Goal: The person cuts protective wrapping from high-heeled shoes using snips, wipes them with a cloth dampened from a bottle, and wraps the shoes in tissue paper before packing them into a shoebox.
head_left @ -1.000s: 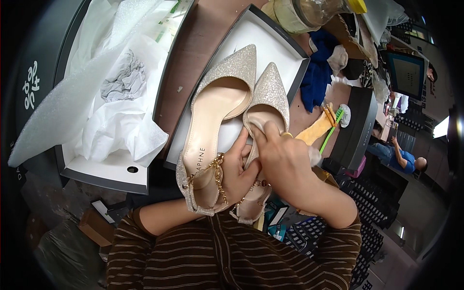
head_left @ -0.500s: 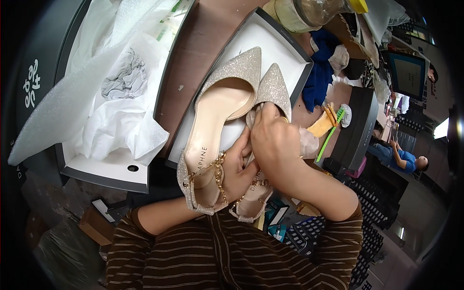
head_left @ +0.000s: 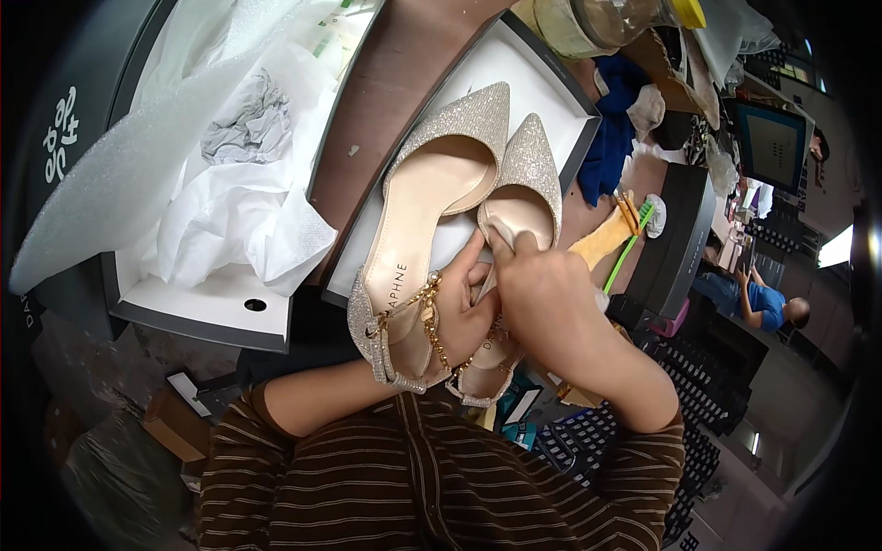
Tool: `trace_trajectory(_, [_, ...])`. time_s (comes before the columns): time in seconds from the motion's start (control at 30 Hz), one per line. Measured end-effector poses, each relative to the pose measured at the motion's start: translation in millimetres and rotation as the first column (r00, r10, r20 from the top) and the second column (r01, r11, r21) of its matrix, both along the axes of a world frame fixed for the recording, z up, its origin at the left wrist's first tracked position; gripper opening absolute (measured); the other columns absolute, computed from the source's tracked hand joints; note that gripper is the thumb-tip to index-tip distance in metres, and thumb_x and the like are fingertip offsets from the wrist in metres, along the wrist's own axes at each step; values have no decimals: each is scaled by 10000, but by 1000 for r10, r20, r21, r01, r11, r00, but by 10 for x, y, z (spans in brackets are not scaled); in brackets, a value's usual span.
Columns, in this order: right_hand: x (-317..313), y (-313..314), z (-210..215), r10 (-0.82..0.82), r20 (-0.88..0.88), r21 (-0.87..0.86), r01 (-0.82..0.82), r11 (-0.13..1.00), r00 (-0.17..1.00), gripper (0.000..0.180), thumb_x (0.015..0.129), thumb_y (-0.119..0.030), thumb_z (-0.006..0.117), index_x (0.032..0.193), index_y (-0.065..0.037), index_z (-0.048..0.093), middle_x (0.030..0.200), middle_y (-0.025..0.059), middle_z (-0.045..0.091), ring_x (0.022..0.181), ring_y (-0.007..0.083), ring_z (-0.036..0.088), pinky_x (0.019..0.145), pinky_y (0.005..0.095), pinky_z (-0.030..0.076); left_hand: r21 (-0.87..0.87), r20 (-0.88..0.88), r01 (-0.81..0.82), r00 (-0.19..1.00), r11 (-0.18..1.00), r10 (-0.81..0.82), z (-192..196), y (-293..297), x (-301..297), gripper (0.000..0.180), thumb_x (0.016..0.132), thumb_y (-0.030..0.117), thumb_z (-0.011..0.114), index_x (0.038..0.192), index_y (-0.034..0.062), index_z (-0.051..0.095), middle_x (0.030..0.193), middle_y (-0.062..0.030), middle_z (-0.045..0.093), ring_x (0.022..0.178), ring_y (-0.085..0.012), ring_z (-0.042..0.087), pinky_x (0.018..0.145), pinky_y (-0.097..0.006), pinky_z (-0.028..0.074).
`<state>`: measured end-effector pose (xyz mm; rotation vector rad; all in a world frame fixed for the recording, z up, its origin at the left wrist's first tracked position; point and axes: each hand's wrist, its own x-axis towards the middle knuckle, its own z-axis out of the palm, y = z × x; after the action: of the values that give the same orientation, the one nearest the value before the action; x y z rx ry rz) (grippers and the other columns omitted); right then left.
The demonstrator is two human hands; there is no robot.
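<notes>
Two pointed, glittery champagne-coloured women's shoes are held over an open shoe box (head_left: 560,89); both have gold chain ankle straps. The nearer-to-left shoe (head_left: 445,138) shows its beige insole, and its heel part lies over my left wrist. My left hand (head_left: 466,308) is closed round the middle of the right-hand shoe (head_left: 533,151), between the two. My right hand (head_left: 551,289) grips that same shoe at the inner edge of its opening, fingertips on the lining just behind the toe. The undersides of both shoes are hidden.
At left stands a second open box (head_left: 207,326) with white tissue (head_left: 266,234), crumpled grey paper (head_left: 248,124) and a foam sheet (head_left: 101,197). Right of the shoes lie a blue cloth (head_left: 606,138), a green-handled brush (head_left: 634,243) and a dark box (head_left: 675,243). A person in blue (head_left: 764,301) is farther right.
My right hand's fingers have drawn back from inside the toe to the edge of the shoe's opening. Both shoes appear slightly higher and farther right in the picture.
</notes>
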<state>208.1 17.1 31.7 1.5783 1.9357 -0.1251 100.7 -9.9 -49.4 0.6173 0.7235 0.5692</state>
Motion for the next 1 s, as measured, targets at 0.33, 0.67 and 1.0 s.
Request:
trace_trajectory(0.33, [46, 6, -45, -11, -47, 4, 11, 1000, 999, 450, 780, -107, 571, 1219, -13, 557, 788, 111, 525, 468, 199, 521, 404, 312, 422, -80, -53, 13, 998, 997, -18, -29, -64, 39, 663, 871, 34, 522, 1453, -16, 208, 1137, -214, 603, 758, -141, 577, 610, -191, 434])
trace_trajectory(0.67, [70, -93, 20, -38, -53, 31, 40, 999, 998, 441, 779, -116, 573, 1210, -19, 563, 800, 106, 517, 473, 200, 527, 398, 310, 415, -96, 3, 5, 1000, 995, -4, -1, -57, 34, 678, 860, -26, 528, 1445, -44, 187, 1148, -234, 580, 871, -158, 600, 689, -171, 460])
trace_trajectory(1.0, [77, -58, 42, -47, -25, -19, 47, 999, 999, 431, 788, -113, 569, 1212, -33, 562, 819, 108, 515, 476, 203, 527, 400, 326, 414, -141, 5, 4, 1000, 990, -4, 41, -12, 23, 702, 832, -94, 544, 1430, -79, 176, 1140, -236, 582, 926, -162, 605, 714, -166, 476])
